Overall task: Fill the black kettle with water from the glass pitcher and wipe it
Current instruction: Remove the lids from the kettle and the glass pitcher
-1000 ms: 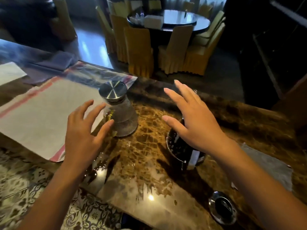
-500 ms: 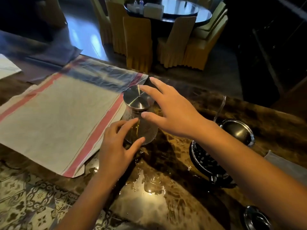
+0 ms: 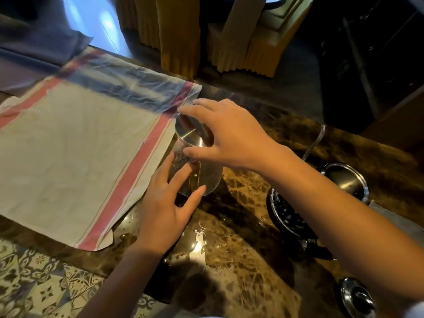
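Observation:
The glass pitcher point(image 3: 212, 180) stands on the marble counter beside the cloth, capped by a round metal lid point(image 3: 191, 134). My right hand point(image 3: 231, 136) reaches over from the right, its fingers and thumb closed around the lid's rim. My left hand point(image 3: 165, 212) is pressed to the near side of the pitcher's glass body, fingers on the left and thumb at the base. The black kettle point(image 3: 285, 216) stands open to the right, partly hidden under my right forearm. Its lid point(image 3: 358, 297) lies at the counter's near right.
A white cloth with red stripes point(image 3: 68, 157) is spread on the left of the counter. Spilled water point(image 3: 206, 244) pools in front of the pitcher. A metal pot point(image 3: 346, 180) stands behind the kettle. Yellow-covered chairs point(image 3: 179, 31) stand beyond the counter's far edge.
Both hands have closed in on the pitcher: the right moved from above the kettle onto the lid, the left from hovering onto the glass body. The camera view shifted right and down.

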`<state>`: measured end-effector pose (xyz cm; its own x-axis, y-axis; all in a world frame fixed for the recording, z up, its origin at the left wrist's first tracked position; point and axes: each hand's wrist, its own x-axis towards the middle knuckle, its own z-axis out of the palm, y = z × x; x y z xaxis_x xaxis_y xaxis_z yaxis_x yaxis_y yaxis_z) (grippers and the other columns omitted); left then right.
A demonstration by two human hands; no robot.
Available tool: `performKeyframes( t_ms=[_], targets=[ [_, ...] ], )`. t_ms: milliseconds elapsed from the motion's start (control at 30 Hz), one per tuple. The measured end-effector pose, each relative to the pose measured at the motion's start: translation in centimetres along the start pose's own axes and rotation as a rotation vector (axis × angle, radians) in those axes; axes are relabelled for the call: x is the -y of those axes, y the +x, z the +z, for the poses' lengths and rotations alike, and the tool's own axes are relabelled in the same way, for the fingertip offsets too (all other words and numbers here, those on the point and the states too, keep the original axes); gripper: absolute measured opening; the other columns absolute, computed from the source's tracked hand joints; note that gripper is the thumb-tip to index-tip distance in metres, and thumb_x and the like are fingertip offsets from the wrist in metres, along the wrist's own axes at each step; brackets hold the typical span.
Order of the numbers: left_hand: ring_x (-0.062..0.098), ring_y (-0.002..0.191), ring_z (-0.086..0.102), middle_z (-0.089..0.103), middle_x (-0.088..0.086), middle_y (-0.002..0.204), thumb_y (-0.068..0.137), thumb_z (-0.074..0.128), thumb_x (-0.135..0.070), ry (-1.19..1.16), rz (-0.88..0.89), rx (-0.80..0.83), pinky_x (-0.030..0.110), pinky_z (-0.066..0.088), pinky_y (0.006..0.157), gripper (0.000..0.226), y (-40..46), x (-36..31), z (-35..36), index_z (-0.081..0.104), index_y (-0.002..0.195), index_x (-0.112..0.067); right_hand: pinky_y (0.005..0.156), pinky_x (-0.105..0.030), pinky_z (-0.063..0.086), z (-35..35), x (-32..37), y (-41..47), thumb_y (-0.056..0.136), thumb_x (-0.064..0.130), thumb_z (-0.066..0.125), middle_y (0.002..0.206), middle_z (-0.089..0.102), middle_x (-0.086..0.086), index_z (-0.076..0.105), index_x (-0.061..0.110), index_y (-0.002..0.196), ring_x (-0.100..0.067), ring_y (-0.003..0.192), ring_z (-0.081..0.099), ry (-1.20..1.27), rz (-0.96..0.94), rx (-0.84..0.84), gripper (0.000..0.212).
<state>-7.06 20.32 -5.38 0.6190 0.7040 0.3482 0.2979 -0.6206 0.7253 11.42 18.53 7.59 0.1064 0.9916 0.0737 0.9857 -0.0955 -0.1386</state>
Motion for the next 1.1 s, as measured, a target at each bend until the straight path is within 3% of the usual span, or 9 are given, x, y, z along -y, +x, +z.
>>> performKeyframes(
  t_ms=[67,200,300,367,533,667,900,1100],
  targets=[
    [0.019,0.151,0.037,0.033,0.0,0.166,0.095,0.061,-0.05,-0.029,0.019,0.011,0.04,0.044,0.114,0.056,0.1,0.3,-0.1,0.047,0.148,-0.035,0.098,-0.036,0.048,-0.1,-0.1,0.4,0.082,0.075,0.059,0.153,0.052,0.008,0.042,0.038,0.154,-0.02,0.124,0.055,-0.012,-0.015,0.015,0.082],
    [0.016,0.152,0.037,0.031,-0.003,0.167,0.096,0.062,-0.051,-0.048,0.008,0.034,0.037,0.043,0.114,0.054,0.3,0.7,-0.5,0.047,0.147,-0.04,0.085,-0.032,0.049,-0.8,-0.4,1.0,0.079,0.08,0.055,0.143,0.06,0.007,0.04,0.04,0.153,-0.016,0.113,0.059,-0.072,-0.039,0.048,0.086],
    [0.015,0.151,0.038,0.03,-0.004,0.168,0.094,0.059,-0.054,-0.081,-0.005,0.07,0.037,0.042,0.114,0.053,0.4,0.8,-0.8,0.045,0.145,-0.048,0.062,-0.019,0.031,-1.8,-0.6,1.7,0.078,0.083,0.054,0.125,0.067,0.006,0.044,0.037,0.151,-0.005,0.09,0.049,-0.127,-0.078,0.07,0.086],
    [0.011,0.149,0.039,0.03,-0.007,0.168,0.093,0.058,-0.056,-0.112,-0.018,0.096,0.031,0.04,0.113,0.052,0.6,0.9,-1.0,0.043,0.143,-0.051,0.057,-0.015,0.025,-2.3,-0.8,2.1,0.078,0.083,0.054,0.115,0.07,0.007,0.048,0.036,0.149,-0.004,0.084,0.046,-0.123,-0.096,0.07,0.086],
    [-0.017,0.144,0.026,0.027,-0.012,0.168,0.09,0.057,-0.058,-0.131,-0.009,0.137,0.006,0.029,0.107,0.054,1.1,1.4,-1.5,0.045,0.142,-0.05,0.058,-0.021,0.034,-2.3,-1.2,2.4,0.075,0.086,0.052,0.105,0.073,0.01,0.052,0.036,0.146,-0.007,0.08,0.056,-0.065,-0.091,0.076,0.087],
    [-0.023,0.143,0.022,0.027,-0.009,0.168,0.092,0.058,-0.055,-0.144,0.015,0.149,-0.005,0.025,0.104,0.052,1.2,1.5,-1.6,0.047,0.142,-0.047,0.057,-0.019,0.031,-2.3,-1.3,2.4,0.073,0.086,0.051,0.098,0.067,0.012,0.053,0.036,0.144,-0.009,0.078,0.056,-0.073,-0.083,0.068,0.087],
    [-0.008,0.144,0.028,0.032,-0.012,0.162,0.094,0.055,-0.055,-0.097,0.015,0.142,0.003,0.028,0.107,0.052,0.7,1.9,-1.5,0.044,0.144,-0.05,0.06,-0.019,0.031,-2.4,-1.6,2.1,0.076,0.076,0.064,0.095,0.05,0.013,0.056,0.033,0.138,-0.011,0.082,0.051,-0.011,-0.069,0.067,0.076],
    [0.008,0.11,0.06,0.061,-0.007,0.12,0.099,0.054,-0.051,-0.208,-0.049,0.125,0.023,0.055,0.09,0.048,0.1,1.0,-1.3,0.041,0.146,-0.051,0.065,-0.021,0.036,-2.0,-1.9,1.9,0.078,0.073,0.065,0.102,0.052,0.017,0.054,0.035,0.14,-0.01,0.089,0.054,0.035,-0.051,0.035,0.074]
  ],
)
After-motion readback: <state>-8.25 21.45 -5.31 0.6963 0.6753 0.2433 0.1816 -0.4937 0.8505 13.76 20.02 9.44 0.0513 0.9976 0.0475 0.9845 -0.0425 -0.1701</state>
